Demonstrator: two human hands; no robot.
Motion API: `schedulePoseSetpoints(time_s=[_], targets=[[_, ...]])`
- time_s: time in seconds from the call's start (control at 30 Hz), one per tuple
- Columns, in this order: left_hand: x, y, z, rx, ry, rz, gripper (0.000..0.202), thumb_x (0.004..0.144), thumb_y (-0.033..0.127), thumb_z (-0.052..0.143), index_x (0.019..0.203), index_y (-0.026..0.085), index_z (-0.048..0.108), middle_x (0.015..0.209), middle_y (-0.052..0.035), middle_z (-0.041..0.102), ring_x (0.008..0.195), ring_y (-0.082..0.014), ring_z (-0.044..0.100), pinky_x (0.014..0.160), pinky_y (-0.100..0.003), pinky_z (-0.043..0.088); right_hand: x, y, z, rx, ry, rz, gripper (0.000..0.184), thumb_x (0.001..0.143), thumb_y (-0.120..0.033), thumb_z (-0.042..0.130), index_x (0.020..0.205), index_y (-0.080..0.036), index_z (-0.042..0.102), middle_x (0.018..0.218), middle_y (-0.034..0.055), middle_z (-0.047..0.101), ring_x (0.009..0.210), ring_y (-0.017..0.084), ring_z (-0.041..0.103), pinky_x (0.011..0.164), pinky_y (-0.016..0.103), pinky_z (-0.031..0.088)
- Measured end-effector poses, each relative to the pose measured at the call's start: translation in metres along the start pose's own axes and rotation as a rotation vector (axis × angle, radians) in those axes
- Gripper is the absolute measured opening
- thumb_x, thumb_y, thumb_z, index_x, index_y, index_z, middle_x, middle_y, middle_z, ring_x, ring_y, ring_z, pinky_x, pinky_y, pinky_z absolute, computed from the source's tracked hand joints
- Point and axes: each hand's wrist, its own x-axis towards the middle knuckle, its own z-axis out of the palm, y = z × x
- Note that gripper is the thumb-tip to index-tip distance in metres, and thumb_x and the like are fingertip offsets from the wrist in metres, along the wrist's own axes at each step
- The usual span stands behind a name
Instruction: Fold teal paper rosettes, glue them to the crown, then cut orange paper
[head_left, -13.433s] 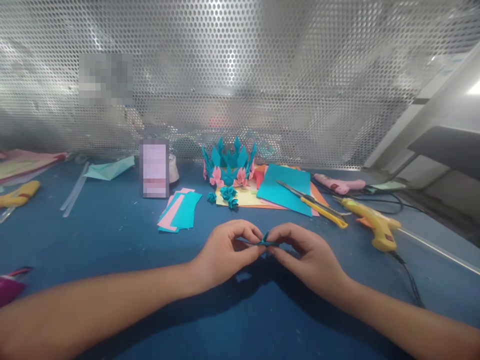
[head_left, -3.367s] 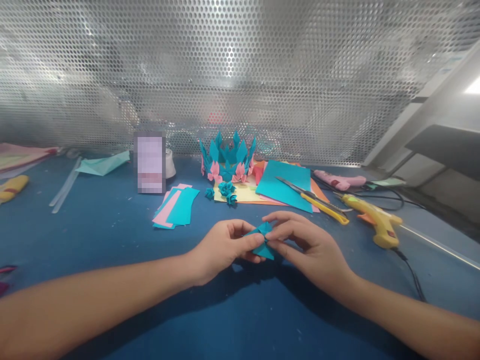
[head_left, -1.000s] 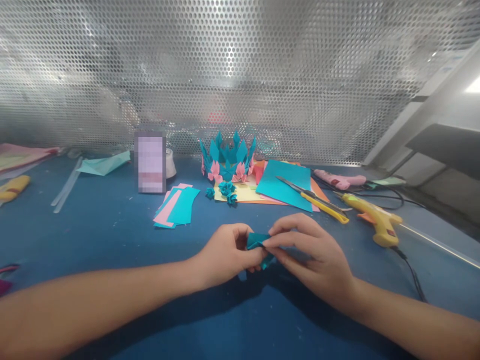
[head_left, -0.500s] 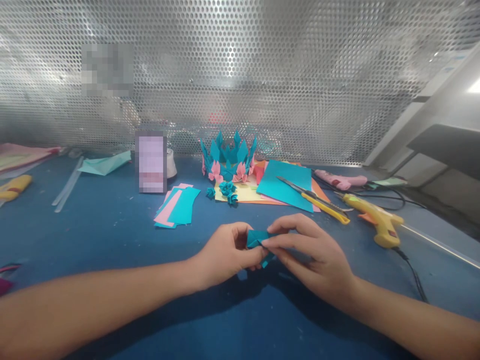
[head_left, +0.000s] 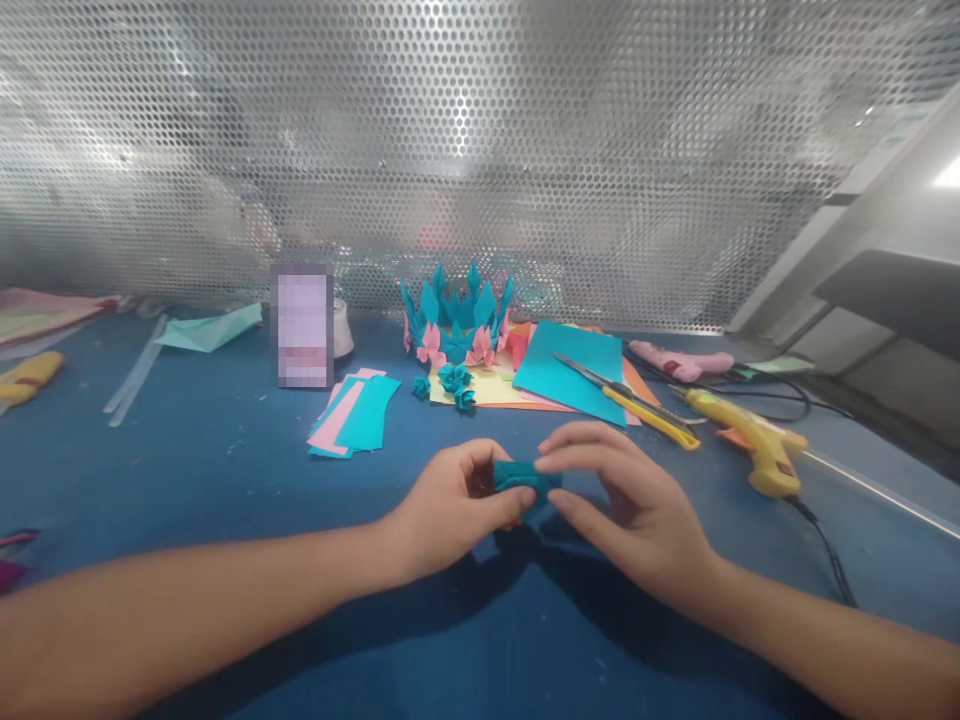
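Observation:
A small piece of folded teal paper (head_left: 516,471) is held just above the blue table. My left hand (head_left: 450,505) is closed on its left end, with the thumb pressed across the front. At the right end, my right hand (head_left: 637,495) has its fingertips on the top edge and its thumb at the lower corner. Part of the paper is hidden behind the fingers. Beyond the hands lie several small teal paper roses (head_left: 454,377). Behind them stands a teal paper crown (head_left: 456,310) trimmed with pink paper flowers (head_left: 481,346).
Cut blue and pink paper pieces (head_left: 367,412) lie left of centre, near a blurred phone-like panel (head_left: 304,330). At right, scissors (head_left: 592,375) and a yellow-handled cutter (head_left: 652,416) rest by blue sheets (head_left: 540,375). A yellow glue gun (head_left: 772,455) with its cord is farther right.
The teal paper's loose lower flap, seen hanging before, now lies more folded in. My right thumb and fingers have spread apart and shifted to the paper's right end. My left hand keeps its hold.

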Motion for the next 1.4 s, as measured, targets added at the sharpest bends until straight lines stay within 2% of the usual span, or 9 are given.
schedulePoseSetpoints(time_s=[0.1, 0.2, 0.57, 0.7, 1.0, 1.13, 1.27, 1.33, 1.4], targets=[[-0.001, 0.0, 0.0, 0.057, 0.042, 0.034, 0.029, 0.069, 0.035, 0.07, 0.07, 0.016, 0.048, 0.059, 0.0043, 0.053, 0.054, -0.0074, 0.049, 0.054, -0.021, 0.038, -0.001, 0.003, 0.004, 0.128, -0.03, 0.215, 0.019, 0.082, -0.027, 0.058, 0.1, -0.023, 0.056, 0.091, 0.0052, 0.062, 0.086, 0.018, 0.06, 0.075, 0.031, 0.053], [-0.001, -0.001, 0.0, 0.062, 0.047, 0.059, 0.026, 0.069, 0.032, 0.07, 0.068, 0.016, 0.049, 0.06, 0.0049, 0.049, 0.055, -0.0068, 0.045, 0.053, -0.02, 0.035, 0.0, 0.002, 0.006, 0.097, -0.148, 0.328, 0.014, 0.083, -0.033, 0.056, 0.089, -0.021, 0.058, 0.081, 0.004, 0.063, 0.074, 0.017, 0.06, 0.067, 0.029, 0.052], [-0.003, -0.003, 0.0, 0.114, 0.015, 0.045, 0.021, 0.07, 0.028, 0.069, 0.07, 0.015, 0.052, 0.06, 0.0057, 0.046, 0.053, -0.0061, 0.042, 0.051, -0.019, 0.033, -0.001, -0.006, 0.007, 0.022, -0.076, 0.272, 0.006, 0.08, -0.024, 0.055, 0.074, -0.021, 0.056, 0.068, 0.0001, 0.058, 0.062, 0.013, 0.055, 0.058, 0.024, 0.048], [-0.005, -0.002, 0.001, 0.144, -0.003, 0.035, 0.02, 0.077, 0.034, 0.062, 0.077, 0.015, 0.054, 0.064, 0.0018, 0.055, 0.059, -0.0096, 0.053, 0.057, -0.022, 0.043, 0.001, -0.007, 0.006, 0.002, -0.076, 0.292, 0.008, 0.078, -0.025, 0.055, 0.072, -0.021, 0.057, 0.065, -0.0009, 0.057, 0.058, 0.012, 0.053, 0.054, 0.023, 0.045], [-0.004, 0.0, -0.001, 0.219, 0.048, 0.117, 0.019, 0.078, 0.031, 0.06, 0.072, 0.015, 0.055, 0.062, 0.0009, 0.057, 0.058, -0.0103, 0.054, 0.056, -0.023, 0.044, 0.002, -0.007, 0.007, 0.212, -0.114, 0.497, 0.023, 0.077, -0.038, 0.058, 0.066, -0.018, 0.054, 0.058, -0.001, 0.055, 0.052, 0.011, 0.051, 0.049, 0.022, 0.044], [-0.001, -0.001, -0.002, 0.138, 0.064, 0.067, 0.022, 0.074, 0.033, 0.066, 0.076, 0.014, 0.055, 0.064, 0.0017, 0.058, 0.056, -0.0085, 0.054, 0.054, -0.021, 0.044, 0.001, -0.005, 0.007, 0.188, -0.041, 0.447, 0.016, 0.076, -0.033, 0.061, 0.068, -0.019, 0.056, 0.06, -0.0013, 0.056, 0.053, 0.011, 0.053, 0.05, 0.022, 0.046], [0.003, 0.0, -0.001, 0.031, 0.122, 0.019, 0.037, 0.065, 0.031, 0.075, 0.085, 0.017, 0.048, 0.061, 0.0055, 0.057, 0.051, -0.0084, 0.056, 0.051, -0.021, 0.045, 0.002, -0.001, 0.008, 0.164, 0.104, 0.292, 0.008, 0.075, -0.024, 0.063, 0.071, -0.02, 0.057, 0.068, -0.0001, 0.059, 0.06, 0.012, 0.057, 0.056, 0.022, 0.051], [0.003, 0.0, -0.001, 0.001, 0.147, -0.007, 0.04, 0.063, 0.033, 0.076, 0.083, 0.018, 0.045, 0.057, 0.0076, 0.054, 0.048, -0.0082, 0.055, 0.047, -0.02, 0.044, 0.002, 0.001, 0.007, 0.152, 0.163, 0.203, 0.007, 0.075, -0.019, 0.064, 0.073, -0.021, 0.057, 0.072, 0.0004, 0.059, 0.064, 0.012, 0.058, 0.058, 0.023, 0.051], [0.002, 0.001, -0.002, 0.005, 0.119, -0.042, 0.037, 0.065, 0.038, 0.074, 0.075, 0.017, 0.045, 0.055, 0.0068, 0.054, 0.045, -0.0074, 0.053, 0.043, -0.018, 0.042, 0.001, 0.002, 0.006, 0.119, 0.196, 0.124, 0.009, 0.075, -0.015, 0.064, 0.076, -0.022, 0.057, 0.074, 0.0006, 0.059, 0.067, 0.013, 0.058, 0.059, 0.023, 0.051]])
